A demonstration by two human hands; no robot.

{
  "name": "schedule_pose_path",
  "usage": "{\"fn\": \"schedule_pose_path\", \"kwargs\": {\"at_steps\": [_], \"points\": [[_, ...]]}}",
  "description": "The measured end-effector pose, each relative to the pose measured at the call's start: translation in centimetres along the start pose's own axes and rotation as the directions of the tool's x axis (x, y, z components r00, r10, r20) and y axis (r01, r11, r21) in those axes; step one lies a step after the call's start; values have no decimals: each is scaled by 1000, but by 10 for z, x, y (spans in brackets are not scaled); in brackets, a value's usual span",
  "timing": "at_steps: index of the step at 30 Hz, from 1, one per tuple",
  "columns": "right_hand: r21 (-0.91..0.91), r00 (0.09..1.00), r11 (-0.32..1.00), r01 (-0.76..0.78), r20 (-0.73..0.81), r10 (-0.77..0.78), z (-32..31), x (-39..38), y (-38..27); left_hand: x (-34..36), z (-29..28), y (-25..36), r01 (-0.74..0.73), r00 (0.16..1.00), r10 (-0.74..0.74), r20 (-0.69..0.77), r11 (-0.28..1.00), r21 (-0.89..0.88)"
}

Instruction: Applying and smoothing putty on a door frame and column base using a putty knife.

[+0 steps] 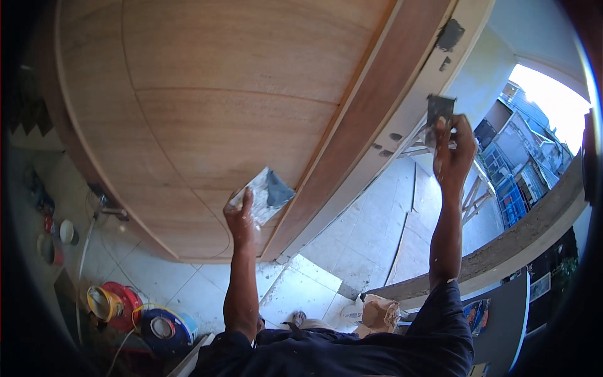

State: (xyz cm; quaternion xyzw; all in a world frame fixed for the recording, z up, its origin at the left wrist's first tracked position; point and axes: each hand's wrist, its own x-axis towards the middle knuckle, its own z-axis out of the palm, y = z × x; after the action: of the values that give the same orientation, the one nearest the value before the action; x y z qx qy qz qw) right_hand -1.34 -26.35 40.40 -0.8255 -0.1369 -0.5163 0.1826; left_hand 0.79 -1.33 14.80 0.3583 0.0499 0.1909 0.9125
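My left hand (pixel 241 212) is closed on a flat, pale, smeared plate (pixel 254 204) that carries a dab of dark grey putty (pixel 276 188). It is held in front of the wooden door (pixel 232 132), low on its right side. Farther up and right, my right hand (pixel 457 146) grips a dark, flat putty knife (pixel 441 108) beside the pale door frame (pixel 411 103). Whether the blade touches the frame I cannot tell. Grey putty patches (pixel 450 35) mark the frame above the knife, with smaller spots (pixel 396 136) below it.
A yellow bucket (pixel 103 303) and a blue round container (pixel 166 330) stand on the tiled floor at lower left, near a door handle (pixel 113 213). A crumpled brown paper bag (pixel 380 312) sits near my body. A curved ledge (pixel 502 251) runs along the right.
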Motion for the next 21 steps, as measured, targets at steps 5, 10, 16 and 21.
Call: {"fn": "schedule_pose_path", "kwargs": {"at_steps": [5, 10, 16, 21], "points": [[155, 901, 946, 285, 293, -319, 22, -119, -19, -44, 54, 11, 77, 997, -77, -2, 997, -14], [178, 903, 932, 315, 245, -352, 35, -134, -4, -62, 73, 0, -24, 999, 23, 27, 999, 41], [52, 895, 908, 416, 152, -419, 39, -129, 27, -75, 91, -23, -224, 949, 200, 246, 972, 75], [-8, 965, 972, 233, -120, -232, 38, -122, 42, -71, 87, -18, -411, 856, 269, 442, 872, 265]]}}
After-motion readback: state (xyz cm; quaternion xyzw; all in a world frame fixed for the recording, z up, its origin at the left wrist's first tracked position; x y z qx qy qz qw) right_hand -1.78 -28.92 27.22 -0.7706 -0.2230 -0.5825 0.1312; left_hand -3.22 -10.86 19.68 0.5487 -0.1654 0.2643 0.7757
